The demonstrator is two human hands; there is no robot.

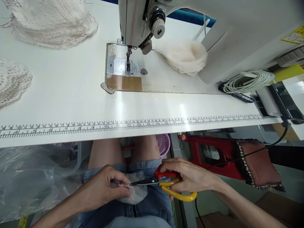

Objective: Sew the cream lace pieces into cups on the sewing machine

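Observation:
Over my lap, below the table's front edge, my left hand (104, 186) pinches a small white lace fabric piece (136, 193) against my denim shorts. My right hand (187, 177) grips scissors (163, 185) with one red and one yellow handle. The dark blades point left and their tip meets the lace edge right at my left fingertips.
A white sewing machine (142, 22) stands on the white table (71, 95), which has a ruler strip (118, 126) along its front. Stacks of lace pieces (52, 22) lie at the far left, another pale piece (185, 57) beside the machine. A coiled cable (247, 80) lies right; a plastic bag (30, 177) hangs lower left.

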